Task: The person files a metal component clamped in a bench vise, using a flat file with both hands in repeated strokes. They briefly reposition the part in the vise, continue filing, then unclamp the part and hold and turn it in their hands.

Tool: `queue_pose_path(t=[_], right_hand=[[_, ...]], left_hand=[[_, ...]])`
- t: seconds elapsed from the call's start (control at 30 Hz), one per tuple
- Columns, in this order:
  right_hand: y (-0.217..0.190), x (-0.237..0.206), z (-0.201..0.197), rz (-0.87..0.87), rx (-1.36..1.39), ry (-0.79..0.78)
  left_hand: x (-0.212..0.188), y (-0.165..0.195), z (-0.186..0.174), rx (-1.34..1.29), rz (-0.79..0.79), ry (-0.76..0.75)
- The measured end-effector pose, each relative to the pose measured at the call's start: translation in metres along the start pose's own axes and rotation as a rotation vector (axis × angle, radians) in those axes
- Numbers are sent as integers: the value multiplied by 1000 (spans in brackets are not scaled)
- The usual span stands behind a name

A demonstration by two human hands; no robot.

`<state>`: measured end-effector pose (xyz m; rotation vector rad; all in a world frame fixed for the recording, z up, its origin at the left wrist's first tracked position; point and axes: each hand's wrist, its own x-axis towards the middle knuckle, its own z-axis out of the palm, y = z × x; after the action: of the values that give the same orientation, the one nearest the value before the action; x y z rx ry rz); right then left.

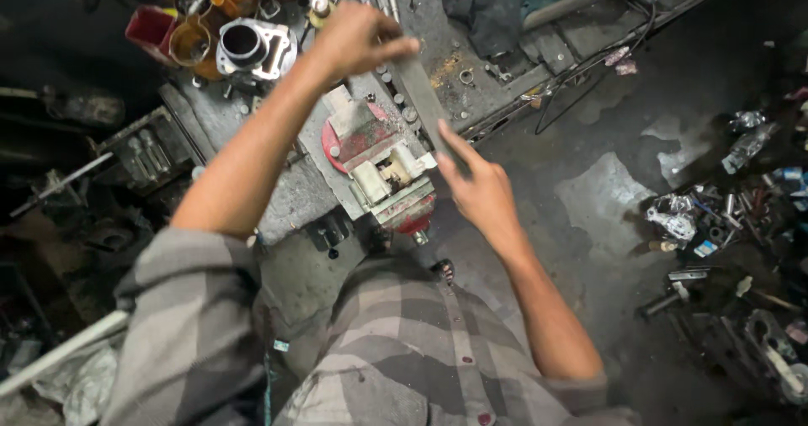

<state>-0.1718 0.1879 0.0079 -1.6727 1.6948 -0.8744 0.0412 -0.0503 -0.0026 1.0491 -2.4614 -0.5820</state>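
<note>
I hold a flat metal file [427, 106] across the red bench vise [383, 165] with both hands: my left hand [358, 39] has its fingers curled shut around the far end, and my right hand [480, 192] pinches the near end between thumb and straightened fingers. The file lies slanted just above the vise jaws, where a pale, boxy part [396, 169] sits clamped (whether the file actually touches it I cannot tell). Behind my left hand, on the cluttered grey workbench [471, 72], stands a finned engine cylinder [252, 49] beside an orange cup [192, 43].
</note>
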Motion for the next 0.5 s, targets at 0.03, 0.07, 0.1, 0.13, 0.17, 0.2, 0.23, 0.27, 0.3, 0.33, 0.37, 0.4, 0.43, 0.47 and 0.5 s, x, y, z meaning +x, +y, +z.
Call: queue_pose_path(t=[0.03, 0.07, 0.1, 0.13, 0.17, 0.2, 0.23, 0.27, 0.3, 0.33, 0.37, 0.4, 0.43, 0.47, 0.5], right_hand=[[1, -10, -6, -44, 5, 11], [2, -26, -12, -14, 40, -4], [2, -49, -17, 22, 69, -34], [0, -72, -18, 48, 106, -53], [-2, -85, -16, 66, 146, -59], [-2, -92, -14, 95, 114, -57], [-4, -97, -10, 123, 85, -55], [-6, -95, -5, 154, 58, -54], [-6, -85, 0, 122, 73, -48], [-5, -67, 4, 90, 90, -41], [-4, -52, 6, 62, 102, -39], [-3, -38, 8, 103, 78, -54], [-1, -22, 9, 134, 57, -60], [1, -13, 7, 132, 74, -42], [2, -9, 4, 133, 91, -27]], left_hand=[[-3, 9, 3, -6, 26, -33], [-11, 20, 9, -18, 37, -61], [-27, 34, 20, -41, 36, -90], [-40, 45, 30, -75, 48, -128], [-47, 52, 36, -99, 70, -163], [-54, 54, 40, -79, 91, -116], [-60, 53, 43, -56, 112, -71], [-62, 50, 44, -34, 132, -29], [-57, 41, 40, -39, 116, -44], [-46, 29, 32, -43, 101, -60], [-36, 20, 27, -53, 82, -76], [-25, 12, 21, -23, 30, -97], [-14, 5, 13, 18, -13, -114], [-6, 3, 8, 55, -34, -116], [-1, 5, 5, 90, -57, -118]])
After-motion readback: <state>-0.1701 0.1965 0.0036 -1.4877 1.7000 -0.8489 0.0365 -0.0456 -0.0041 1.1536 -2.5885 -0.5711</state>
